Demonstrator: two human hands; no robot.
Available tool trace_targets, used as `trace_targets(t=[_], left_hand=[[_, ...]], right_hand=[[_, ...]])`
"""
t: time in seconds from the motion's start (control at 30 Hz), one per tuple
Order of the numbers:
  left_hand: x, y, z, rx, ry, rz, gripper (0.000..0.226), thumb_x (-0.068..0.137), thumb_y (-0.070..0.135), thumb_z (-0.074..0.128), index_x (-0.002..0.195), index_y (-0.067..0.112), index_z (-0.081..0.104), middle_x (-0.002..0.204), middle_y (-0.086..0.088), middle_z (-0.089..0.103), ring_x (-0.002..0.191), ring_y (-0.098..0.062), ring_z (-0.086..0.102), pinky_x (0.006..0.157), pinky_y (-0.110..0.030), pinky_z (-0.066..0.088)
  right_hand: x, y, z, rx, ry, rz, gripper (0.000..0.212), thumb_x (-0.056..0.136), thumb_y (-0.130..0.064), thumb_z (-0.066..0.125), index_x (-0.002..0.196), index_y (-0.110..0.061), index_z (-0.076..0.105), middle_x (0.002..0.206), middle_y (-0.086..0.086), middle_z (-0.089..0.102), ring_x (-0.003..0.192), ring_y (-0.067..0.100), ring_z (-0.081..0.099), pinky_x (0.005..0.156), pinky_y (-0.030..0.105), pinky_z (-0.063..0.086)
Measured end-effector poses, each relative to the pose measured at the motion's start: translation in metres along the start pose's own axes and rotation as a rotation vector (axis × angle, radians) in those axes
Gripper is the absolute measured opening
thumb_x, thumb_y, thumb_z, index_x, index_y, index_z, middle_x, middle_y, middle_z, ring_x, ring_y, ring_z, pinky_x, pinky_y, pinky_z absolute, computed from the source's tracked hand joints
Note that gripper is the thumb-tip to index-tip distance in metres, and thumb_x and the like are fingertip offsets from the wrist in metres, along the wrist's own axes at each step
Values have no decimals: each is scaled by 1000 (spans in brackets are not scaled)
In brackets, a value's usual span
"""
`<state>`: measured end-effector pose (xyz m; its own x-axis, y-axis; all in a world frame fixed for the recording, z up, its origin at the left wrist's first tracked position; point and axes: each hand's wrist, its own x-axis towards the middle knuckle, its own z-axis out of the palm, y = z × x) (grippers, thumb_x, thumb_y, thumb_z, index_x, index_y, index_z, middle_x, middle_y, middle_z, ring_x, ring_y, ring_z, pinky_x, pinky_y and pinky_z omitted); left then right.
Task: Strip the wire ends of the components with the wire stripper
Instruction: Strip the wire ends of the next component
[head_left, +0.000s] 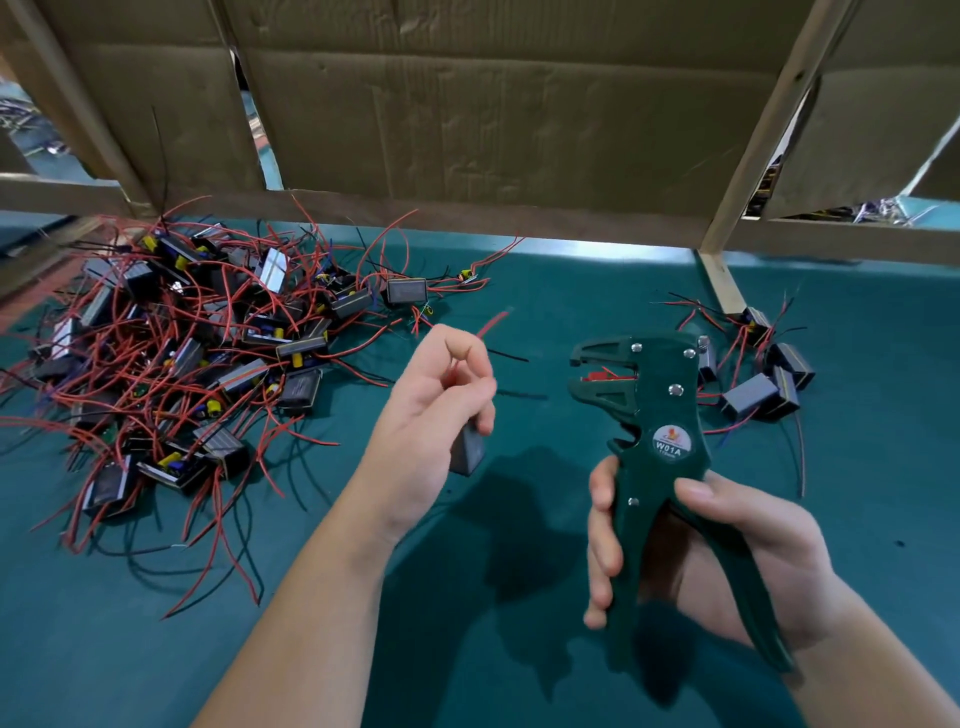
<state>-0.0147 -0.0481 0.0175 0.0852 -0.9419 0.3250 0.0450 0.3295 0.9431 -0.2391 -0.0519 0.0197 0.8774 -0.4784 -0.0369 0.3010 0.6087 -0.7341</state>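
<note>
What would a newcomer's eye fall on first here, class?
A tangle of red-wired components sprawls across the left of the teal table. At centre right, the right hand grips a dark green wire stripper upright, while the left hand beside it holds one grey component.

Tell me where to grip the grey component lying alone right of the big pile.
Probably pinch the grey component across the two long faces of its boxy body, coming down from above: it lies flat, apart from the pile, and the thin wires around it give no firm hold.
</note>
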Motion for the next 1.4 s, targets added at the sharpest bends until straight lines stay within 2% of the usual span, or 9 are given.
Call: trace_targets(t=[0.07, 0.23, 0.43, 0.57, 0.67, 0.8, 1.03, 1.27, 1.4], left_hand=[[-2, 1, 2, 38, -19, -3, 19, 89, 20, 52, 83, 38, 54, 68, 12, 45, 63, -12, 47, 70, -35, 41], [-6, 5, 9, 90, 19, -31, 7, 91, 23, 48, 93, 24, 55, 62, 8, 49, 58, -20, 39, 53, -18, 39], [-4, 6, 12, 75, 173, 1, 12, 89, 27, 61, 79, 22, 60, 55, 5, 49, 43, -12, 35, 40, -19, 31], [-2, 2, 15, -79, 272, 2, 16, 87, 25, 61, 74, 28, 70, 67, 6, 65, 50, -6, 46, 49, -16, 41], [-4, -1, 21, -114, 244, -1, 17, 86, 25, 60, 77, 31, 73, 72, 4, 69, 52, -6, 48, 59, -18, 45], [-5, -1, 25, -156, 226, -13, 17, 88, 25, 58, 79, 30, 72, 74, 1, 71, 55, -9, 48, 63, -21, 46], [-5, 0, 27, -180, 236, -23, 19, 87, 24, 57, 76, 30, 71, 81, -1, 74, 51, -6, 44, 62, -22, 45], [-7, 6, 28, -66, 226, 10, 14, 89, 18, 57, 79, 22, 65, 70, 10, 69, 52, -5, 46, 56, -14, 42], [-9, 10, 30, -50, 212, 9, 9, 88, 20, 58, 81, 15, 62, 59, 11, 64, 51, -4, 45, 48, -12, 38]], right_hand=[[0, 0, 0, 14, -8, 0, 34, 87, -26, 62, 111, -2, 55, 91, 24, 56, 85, 39, 57, 83, 55, 45], [0, -2, 0, 23, -7, -11, 33, 87, -26, 62, 110, -3, 56, 91, 24, 56, 85, 38, 57, 83, 55, 46], [1, -2, 1, 9, -23, -1, 32, 88, -26, 61, 110, -3, 55, 91, 24, 57, 86, 38, 58, 84, 55, 46], [4, 4, 3, 14, -38, 18, 34, 86, -27, 62, 110, -4, 55, 90, 23, 57, 84, 37, 59, 83, 54, 46], [9, 11, 7, 11, -48, 14, 35, 83, -28, 66, 108, -5, 57, 89, 23, 58, 83, 37, 59, 83, 54, 47], [15, 19, 11, 16, 7, -71, 36, 81, -30, 69, 106, -6, 59, 88, 22, 58, 81, 38, 59, 80, 55, 48], [15, 18, 13, 1, 37, -79, 38, 77, -32, 72, 104, -7, 61, 86, 21, 59, 80, 38, 60, 80, 54, 49], [15, 18, 13, -6, -5, -64, 35, 81, -30, 69, 104, -6, 59, 85, 21, 60, 79, 37, 59, 79, 53, 50], [15, 18, 13, -46, 46, -47, 34, 78, -32, 74, 97, -7, 62, 79, 20, 60, 72, 35, 60, 73, 51, 52]])
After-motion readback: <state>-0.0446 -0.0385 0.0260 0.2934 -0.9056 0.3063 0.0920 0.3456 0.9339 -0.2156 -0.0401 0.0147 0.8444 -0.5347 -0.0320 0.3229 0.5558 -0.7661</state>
